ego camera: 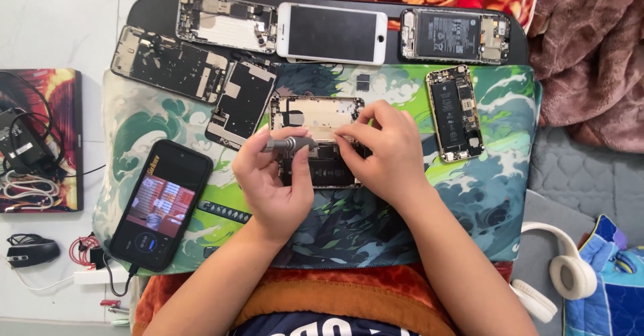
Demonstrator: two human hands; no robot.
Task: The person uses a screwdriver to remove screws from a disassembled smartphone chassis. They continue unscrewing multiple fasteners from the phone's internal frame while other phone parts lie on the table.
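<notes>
An opened phone chassis (pixel 315 116) lies in the middle of a patterned green and blue mat (pixel 469 195). My left hand (pixel 272 182) grips a grey metal screwdriver (pixel 290 143) held level across the chassis. Its tip end meets the fingers of my right hand (pixel 382 151), which rests on the chassis and pinches at the tool's tip. The lower half of the chassis is hidden under both hands.
Several opened phones and back frames (pixel 228 21) lie along the mat's far edge, beside a white-fronted phone (pixel 332 33). Another opened phone (pixel 455 111) lies to the right. A black phone with a lit screen (pixel 161 205) sits left. White headphones (pixel 563 269) lie at lower right, cables and a mouse (pixel 30 250) at left.
</notes>
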